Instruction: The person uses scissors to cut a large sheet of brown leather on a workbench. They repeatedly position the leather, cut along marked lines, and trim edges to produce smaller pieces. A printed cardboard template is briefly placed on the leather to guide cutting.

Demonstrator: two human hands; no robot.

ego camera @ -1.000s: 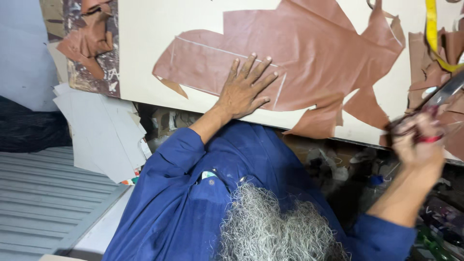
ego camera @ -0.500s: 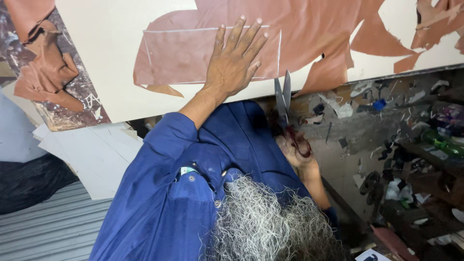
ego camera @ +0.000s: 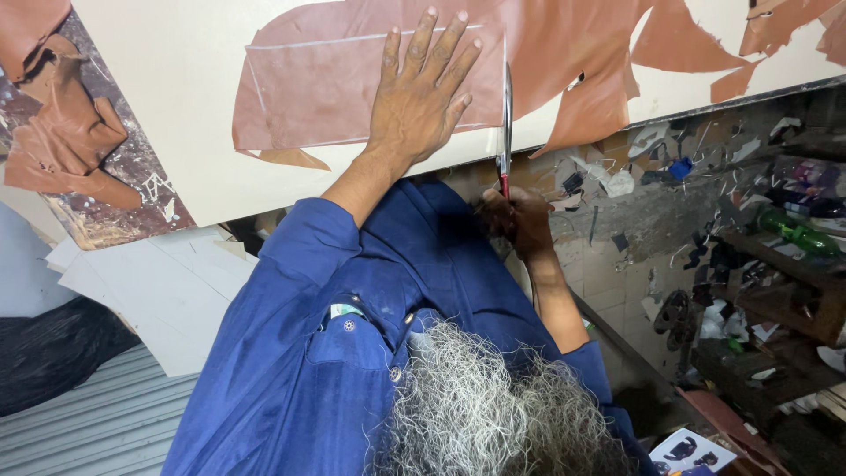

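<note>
Both of my hands are on the job now. Left hand (ego camera: 421, 99) lies flat with fingers spread wide, gripping nothing, pressing the brown leather sheet (ego camera: 352, 84) down on the pale cutting board (ego camera: 167, 97), just as it did half a second ago. What differs is my right hand (ego camera: 520, 220): before, it hung below the board's edge with the scissors (ego camera: 506, 132) clear of the leather; now my fingers are curled tight round the red handles and the blades reach up over the edge onto the sheet, just beside my left little finger, along the end of the chalk-lined rectangle. How far apart the blades stand I cannot tell, since they show edge-on. Crumpled leather scraps (ego camera: 66, 132) lie at the board's left end, and white card sheets (ego camera: 150, 282) lean below it.
</note>
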